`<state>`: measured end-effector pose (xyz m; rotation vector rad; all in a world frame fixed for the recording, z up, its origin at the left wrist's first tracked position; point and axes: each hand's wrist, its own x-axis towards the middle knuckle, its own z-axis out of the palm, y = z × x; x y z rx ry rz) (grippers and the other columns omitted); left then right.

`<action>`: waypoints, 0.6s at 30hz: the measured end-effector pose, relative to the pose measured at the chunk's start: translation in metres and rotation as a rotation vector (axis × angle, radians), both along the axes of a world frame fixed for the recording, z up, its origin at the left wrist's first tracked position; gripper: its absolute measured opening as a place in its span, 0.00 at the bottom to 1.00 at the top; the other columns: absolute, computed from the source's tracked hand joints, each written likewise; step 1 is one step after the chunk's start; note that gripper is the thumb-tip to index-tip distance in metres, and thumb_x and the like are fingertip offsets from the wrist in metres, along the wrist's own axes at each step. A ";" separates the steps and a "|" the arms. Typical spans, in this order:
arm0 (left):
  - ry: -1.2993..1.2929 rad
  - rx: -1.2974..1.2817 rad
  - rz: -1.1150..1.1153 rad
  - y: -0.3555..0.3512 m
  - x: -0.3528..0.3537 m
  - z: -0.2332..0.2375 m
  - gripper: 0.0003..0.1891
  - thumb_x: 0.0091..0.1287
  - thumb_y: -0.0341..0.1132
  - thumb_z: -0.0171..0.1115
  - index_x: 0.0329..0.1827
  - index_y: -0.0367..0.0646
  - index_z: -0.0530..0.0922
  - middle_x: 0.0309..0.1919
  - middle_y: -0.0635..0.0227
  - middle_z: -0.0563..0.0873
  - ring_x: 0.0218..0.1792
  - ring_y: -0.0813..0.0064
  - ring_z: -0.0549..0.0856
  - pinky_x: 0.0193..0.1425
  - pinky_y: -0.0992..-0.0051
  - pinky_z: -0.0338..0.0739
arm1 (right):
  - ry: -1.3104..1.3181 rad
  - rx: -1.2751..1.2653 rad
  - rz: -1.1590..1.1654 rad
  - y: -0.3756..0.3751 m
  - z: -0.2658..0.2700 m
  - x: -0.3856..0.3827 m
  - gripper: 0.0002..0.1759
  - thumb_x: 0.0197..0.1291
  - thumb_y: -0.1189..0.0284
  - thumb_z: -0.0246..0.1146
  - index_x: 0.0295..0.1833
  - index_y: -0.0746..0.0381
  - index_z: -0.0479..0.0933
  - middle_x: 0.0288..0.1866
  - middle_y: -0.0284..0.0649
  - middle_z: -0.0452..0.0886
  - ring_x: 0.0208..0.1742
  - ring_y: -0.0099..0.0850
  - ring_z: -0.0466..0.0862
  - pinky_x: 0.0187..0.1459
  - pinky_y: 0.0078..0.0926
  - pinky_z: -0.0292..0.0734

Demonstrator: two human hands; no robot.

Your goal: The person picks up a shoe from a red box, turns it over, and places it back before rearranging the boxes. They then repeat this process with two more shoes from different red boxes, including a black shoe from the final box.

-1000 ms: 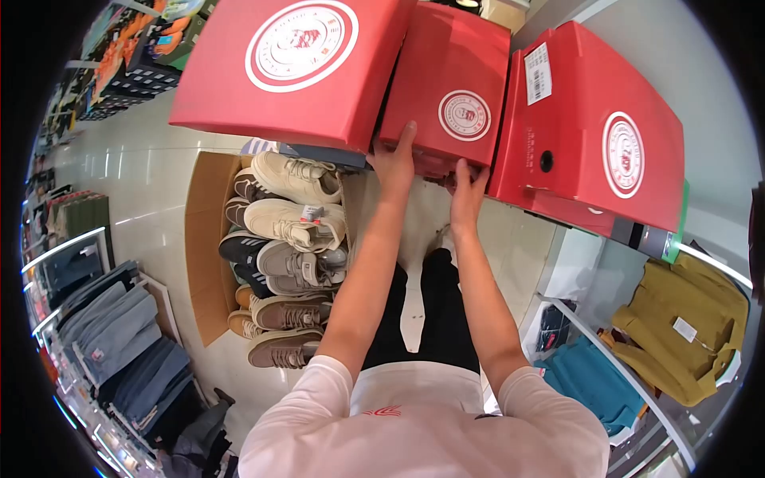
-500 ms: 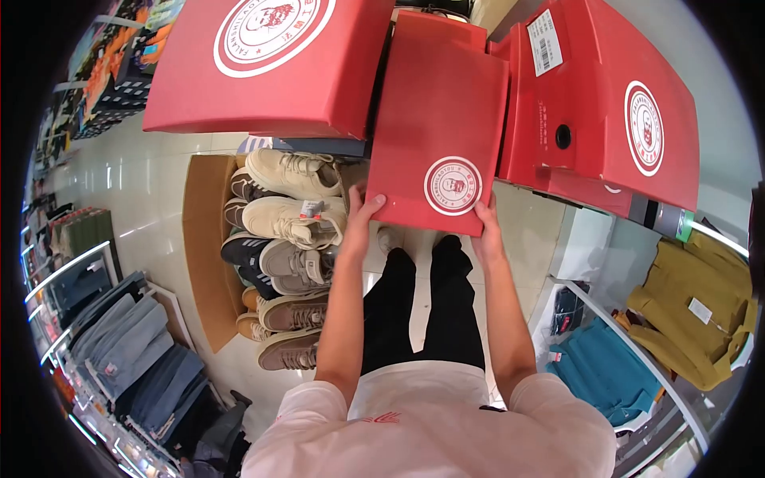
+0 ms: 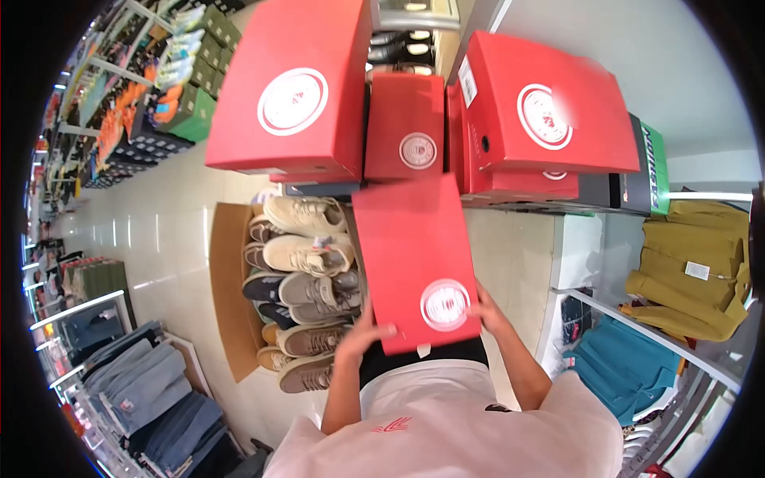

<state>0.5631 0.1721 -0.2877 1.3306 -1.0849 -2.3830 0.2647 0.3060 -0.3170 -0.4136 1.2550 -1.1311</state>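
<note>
A red shoe box (image 3: 413, 255) with a round white logo is held in front of my body, its near end close to my waist. My left hand (image 3: 362, 331) grips its near left corner, thumb on the lid. On the right edge, beside the logo, my right hand (image 3: 488, 311) holds the same box. Just beyond it another red box (image 3: 405, 119) lies between a large red box (image 3: 291, 88) on the left and a red box (image 3: 558, 103) on the right.
A cardboard carton (image 3: 231, 295) full of shoes stands left of the held box. Folded jeans (image 3: 151, 390) are at the lower left. A teal garment (image 3: 621, 370) and a mustard garment (image 3: 689, 267) lie at the right. Shoe shelves line the upper left.
Both hands have drawn the held box back toward my body, away from the stacks. Another red box now shows behind it, and the view has shifted.
</note>
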 end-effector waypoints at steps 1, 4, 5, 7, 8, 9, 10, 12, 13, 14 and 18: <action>0.005 0.058 -0.057 0.021 0.014 -0.001 0.66 0.47 0.41 0.85 0.87 0.41 0.50 0.79 0.55 0.67 0.82 0.61 0.62 0.86 0.64 0.52 | -0.002 -0.024 0.020 0.011 0.024 0.003 0.69 0.39 0.58 0.75 0.87 0.67 0.50 0.86 0.50 0.59 0.87 0.40 0.58 0.85 0.35 0.46; 0.073 0.113 -0.198 0.050 0.025 0.036 0.58 0.51 0.40 0.85 0.84 0.37 0.58 0.76 0.58 0.70 0.77 0.63 0.67 0.82 0.62 0.60 | -0.021 -0.031 0.084 0.028 0.097 0.003 0.73 0.35 0.56 0.79 0.88 0.66 0.49 0.87 0.51 0.57 0.87 0.44 0.57 0.85 0.40 0.47; 0.096 0.067 -0.294 0.051 0.023 0.049 0.57 0.51 0.40 0.85 0.83 0.36 0.60 0.75 0.59 0.72 0.76 0.64 0.69 0.81 0.61 0.62 | -0.008 -0.048 0.071 0.030 0.113 -0.001 0.73 0.35 0.56 0.79 0.88 0.66 0.49 0.87 0.51 0.57 0.87 0.44 0.57 0.85 0.40 0.47; 0.137 -0.004 -0.274 0.047 0.020 0.073 0.55 0.51 0.39 0.85 0.81 0.36 0.62 0.73 0.59 0.73 0.75 0.64 0.70 0.79 0.60 0.64 | 0.144 -0.123 0.146 0.036 0.149 -0.008 0.74 0.35 0.54 0.80 0.88 0.65 0.48 0.86 0.52 0.57 0.87 0.47 0.57 0.84 0.44 0.49; 0.169 -0.057 -0.238 0.042 0.016 0.088 0.54 0.50 0.38 0.85 0.80 0.35 0.64 0.72 0.59 0.75 0.73 0.64 0.72 0.78 0.59 0.66 | 0.203 -0.212 0.113 0.040 0.154 -0.009 0.75 0.37 0.51 0.81 0.88 0.62 0.47 0.86 0.52 0.57 0.86 0.48 0.58 0.83 0.46 0.51; 0.176 -0.171 -0.182 0.029 0.007 0.103 0.53 0.47 0.38 0.86 0.78 0.35 0.67 0.69 0.60 0.78 0.71 0.63 0.74 0.76 0.60 0.68 | 0.251 -0.229 0.086 0.039 0.166 -0.010 0.75 0.40 0.49 0.80 0.89 0.59 0.45 0.86 0.51 0.57 0.86 0.46 0.58 0.82 0.45 0.53; 0.214 -0.222 -0.197 0.011 -0.002 0.116 0.53 0.46 0.39 0.85 0.77 0.35 0.68 0.68 0.60 0.79 0.71 0.64 0.75 0.76 0.61 0.68 | 0.239 -0.257 -0.002 0.034 0.182 -0.011 0.74 0.41 0.49 0.80 0.89 0.58 0.44 0.86 0.51 0.57 0.86 0.46 0.58 0.82 0.45 0.54; 0.283 -0.246 -0.238 -0.030 -0.028 0.157 0.57 0.49 0.45 0.82 0.81 0.34 0.62 0.71 0.60 0.76 0.73 0.66 0.72 0.80 0.63 0.63 | 0.226 -0.364 -0.195 0.015 0.205 -0.018 0.72 0.45 0.48 0.79 0.89 0.56 0.44 0.86 0.49 0.57 0.86 0.44 0.59 0.81 0.43 0.56; 0.314 -0.387 -0.264 -0.049 -0.043 0.171 0.57 0.53 0.50 0.79 0.83 0.34 0.59 0.72 0.60 0.76 0.73 0.66 0.73 0.81 0.64 0.62 | 0.225 -0.445 -0.293 0.005 0.212 -0.027 0.71 0.47 0.48 0.78 0.89 0.56 0.44 0.86 0.47 0.57 0.86 0.43 0.59 0.81 0.41 0.57; 0.343 -0.525 -0.289 -0.068 -0.059 0.184 0.58 0.56 0.55 0.76 0.85 0.34 0.56 0.72 0.60 0.76 0.73 0.66 0.73 0.82 0.65 0.60 | 0.229 -0.446 -0.303 -0.002 0.221 -0.037 0.71 0.47 0.48 0.78 0.89 0.56 0.44 0.86 0.47 0.57 0.86 0.43 0.59 0.81 0.41 0.57; 0.427 -0.582 -0.373 -0.111 -0.134 0.248 0.55 0.64 0.71 0.62 0.85 0.39 0.61 0.69 0.61 0.78 0.73 0.67 0.75 0.78 0.62 0.65 | 0.026 -0.455 -0.576 0.000 0.229 -0.075 0.54 0.56 0.53 0.70 0.84 0.62 0.57 0.80 0.47 0.68 0.78 0.41 0.72 0.76 0.40 0.68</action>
